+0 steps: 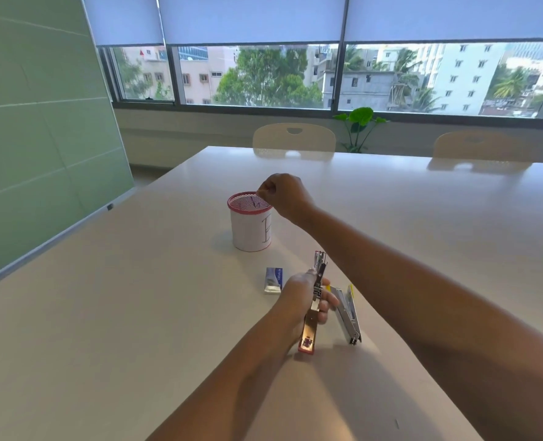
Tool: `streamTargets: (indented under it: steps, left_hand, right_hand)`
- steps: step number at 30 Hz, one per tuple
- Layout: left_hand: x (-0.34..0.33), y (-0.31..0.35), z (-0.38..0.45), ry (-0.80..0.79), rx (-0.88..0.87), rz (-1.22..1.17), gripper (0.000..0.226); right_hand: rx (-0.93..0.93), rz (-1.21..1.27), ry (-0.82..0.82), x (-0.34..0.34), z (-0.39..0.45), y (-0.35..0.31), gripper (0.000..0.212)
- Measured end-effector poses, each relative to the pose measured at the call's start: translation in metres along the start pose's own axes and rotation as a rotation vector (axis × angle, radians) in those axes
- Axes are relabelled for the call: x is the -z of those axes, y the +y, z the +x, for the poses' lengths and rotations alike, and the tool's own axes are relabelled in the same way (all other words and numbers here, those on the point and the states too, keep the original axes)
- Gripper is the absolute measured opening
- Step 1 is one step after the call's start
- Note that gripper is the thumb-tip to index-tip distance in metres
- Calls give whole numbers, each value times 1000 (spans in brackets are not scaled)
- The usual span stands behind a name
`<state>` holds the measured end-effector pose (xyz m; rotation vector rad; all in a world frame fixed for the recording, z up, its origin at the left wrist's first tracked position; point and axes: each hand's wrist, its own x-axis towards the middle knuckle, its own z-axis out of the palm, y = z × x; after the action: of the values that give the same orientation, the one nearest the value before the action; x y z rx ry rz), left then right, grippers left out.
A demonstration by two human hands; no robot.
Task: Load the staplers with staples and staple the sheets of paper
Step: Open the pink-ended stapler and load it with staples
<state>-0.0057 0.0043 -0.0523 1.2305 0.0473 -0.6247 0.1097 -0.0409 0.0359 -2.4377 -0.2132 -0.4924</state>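
The long white table (111, 313) carries everything. Near its middle stands a red wire-mesh cup wrapped in white paper (251, 222); the right hand (284, 194) hovers at its rim, fingertips pinched together, on what I cannot tell. The left hand (302, 300) grips an opened red-and-metal stapler (313, 308) mid-body, off the table. Just beside it lies an opened yellow-and-metal stapler (348, 313). A small blue-and-white staple box (273, 280) rests nearby. Staple strips are probably light and brittle; best pinched by their sides.

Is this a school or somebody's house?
Probably an office meeting room, not a house. There is a long white table with matching chairs along its far side, a big whiteboard on the left, and wide windows with roller blinds.
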Motion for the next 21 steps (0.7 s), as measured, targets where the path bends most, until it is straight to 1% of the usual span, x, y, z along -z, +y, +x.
streamTargets:
  steps: [6,9,12,16,19,21]
  left_hand:
    - [-2,1,-1,18,-3,22,32]
    - [-3,3,-3,27,6,14,33]
    - [-5,5,-4,49,11,6,34]
    - [-9,3,-6,74,5,-64,33]
    - [-14,3,-11,85,-82,-97,31]
    - [-19,2,-15,67,-166,-57,33]
  right_hand:
    - [66,38,73,23,-17,0,24]
    - [62,48,92,36,-36,7,32]
    - [-22,48,7,49,-60,15,43]
    - [-115,53,-118,64,-96,27,45]
    - [-166,115,-230,72,-124,34,44]
    - [-151,168,-242,76,-139,38,38]
